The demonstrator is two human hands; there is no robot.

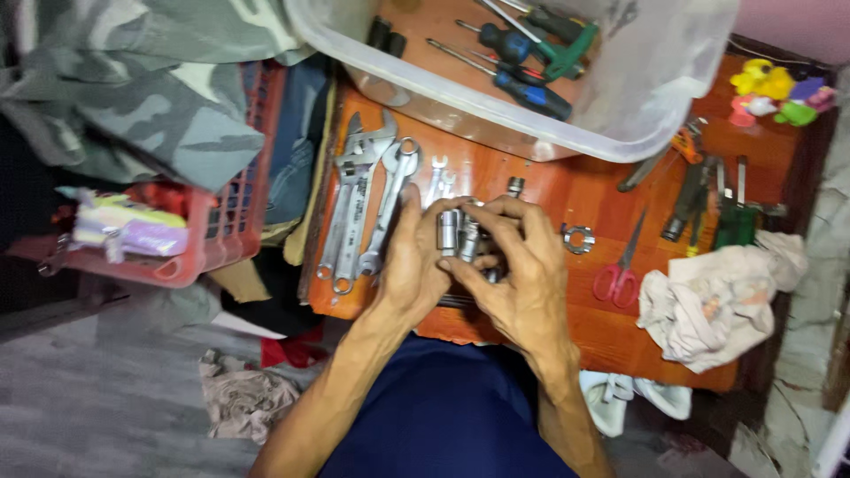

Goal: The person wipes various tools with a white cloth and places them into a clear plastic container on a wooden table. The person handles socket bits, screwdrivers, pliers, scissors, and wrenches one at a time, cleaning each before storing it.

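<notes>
Both of my hands meet over the middle of an orange-brown wooden table. My left hand and my right hand pinch small shiny metal sockets between their fingertips. Which socket each hand grips is partly hidden by the fingers. Just left of my left hand lie several chrome wrenches, among them an adjustable one, side by side on the table. Small spanners poke out above my fingers.
A clear plastic tub with screwdrivers sits at the table's far edge. Red-handled scissors, a metal ring, pliers and screwdrivers, and a dirty rag lie to the right. A red basket stands at the left.
</notes>
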